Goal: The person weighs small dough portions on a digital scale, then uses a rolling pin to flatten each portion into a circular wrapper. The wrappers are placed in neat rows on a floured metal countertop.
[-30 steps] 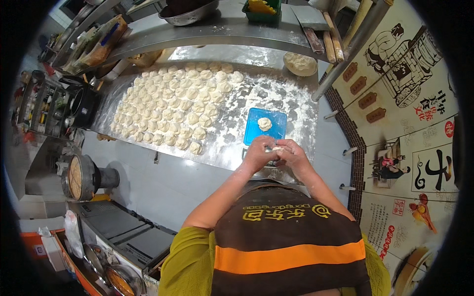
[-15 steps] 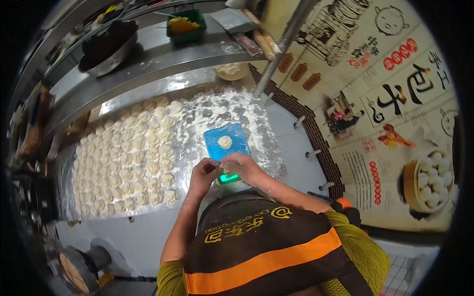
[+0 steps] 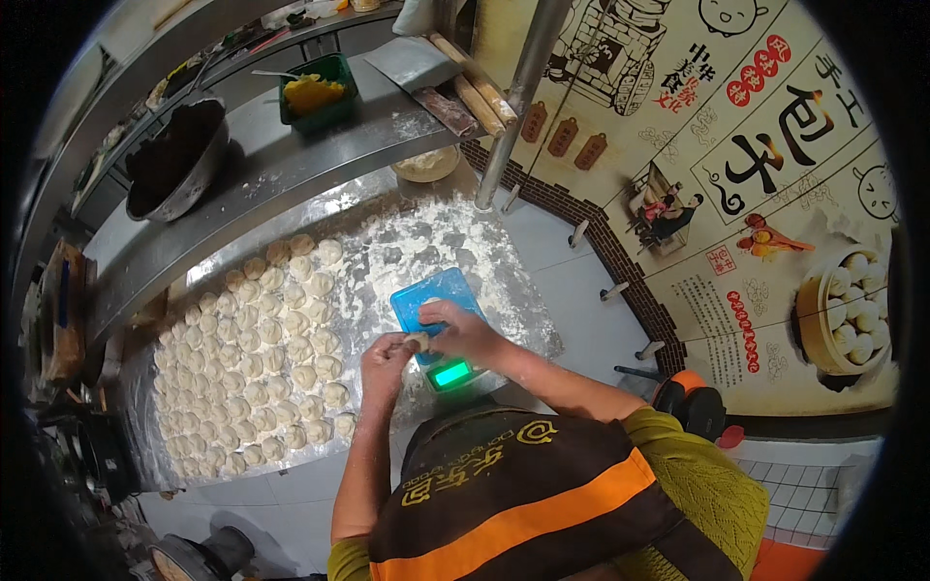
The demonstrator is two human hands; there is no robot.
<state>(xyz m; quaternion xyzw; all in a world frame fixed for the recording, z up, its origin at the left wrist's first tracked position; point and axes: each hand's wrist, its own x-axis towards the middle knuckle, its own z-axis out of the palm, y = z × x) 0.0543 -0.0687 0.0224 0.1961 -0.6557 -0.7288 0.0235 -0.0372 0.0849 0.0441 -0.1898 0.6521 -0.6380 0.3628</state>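
Note:
A small pale piece of dough (image 3: 417, 342) is pinched in the fingers of my left hand (image 3: 385, 364), just off the left edge of a blue-topped scale (image 3: 449, 282). My right hand (image 3: 467, 335) is over the scale's plate, its fingers curled onto a white dough bun (image 3: 427, 312) there. Those fingers cover most of the bun, while the thumb is close to the dough in my left hand. The scale's lit green display (image 3: 451, 374) faces me below the hands.
Rows of shaped dough buns (image 3: 254, 367) cover the left of the floury metal table (image 3: 504, 310). On the shelf above stand a metal bowl of dark filling (image 3: 187, 179), a green tub of yellow food (image 3: 318, 97) and rolling pins (image 3: 478, 85). A round pale tub (image 3: 426, 167) sits at the back.
My hands have come apart somewhat from above the display. The right has moved forward onto the bun on the scale; the left keeps a dough piece beside it. The whole view has shifted.

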